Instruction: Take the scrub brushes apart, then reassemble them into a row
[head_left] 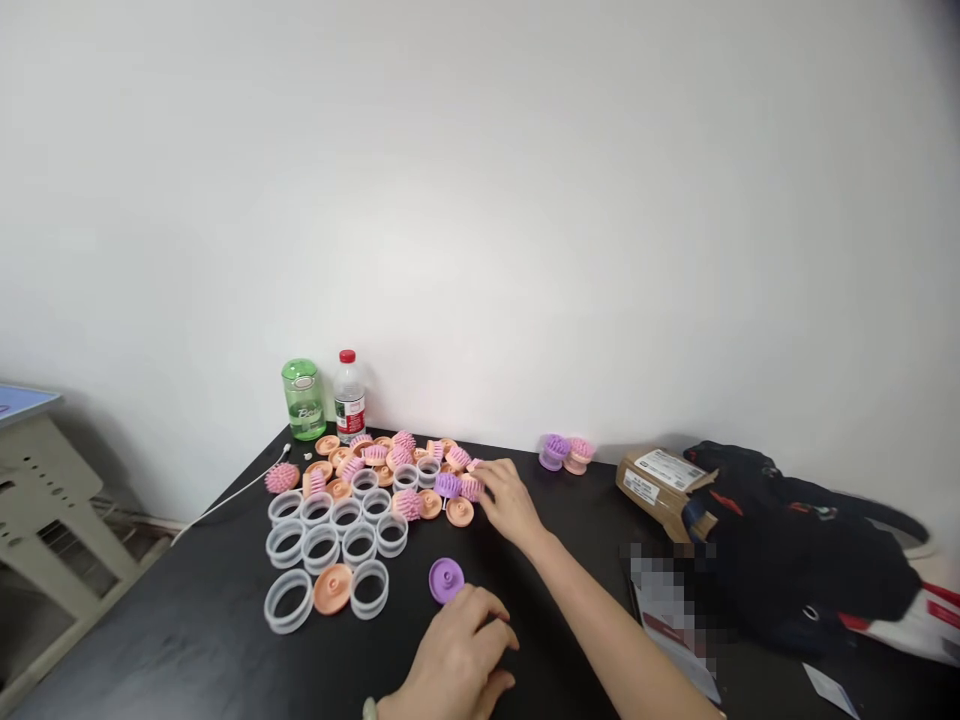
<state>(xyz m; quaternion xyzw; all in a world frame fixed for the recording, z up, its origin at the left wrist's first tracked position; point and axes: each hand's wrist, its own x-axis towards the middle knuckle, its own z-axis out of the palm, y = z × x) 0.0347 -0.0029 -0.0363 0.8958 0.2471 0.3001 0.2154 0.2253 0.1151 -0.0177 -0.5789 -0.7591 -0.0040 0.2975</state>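
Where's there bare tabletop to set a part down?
The black table is bare in front of the clear rings and between the right forearm and cardboard box. Crowded: before the red-capped bottle, where pink spiky pieces and orange discs bunch.

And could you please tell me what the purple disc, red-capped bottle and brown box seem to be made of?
Purple disc: probably hard plastic, smooth, with a moulded-looking centre. Bottle: likely plastic, glossy; its upper part is see-through. Box: apparently cardboard, given its matte brown surface.
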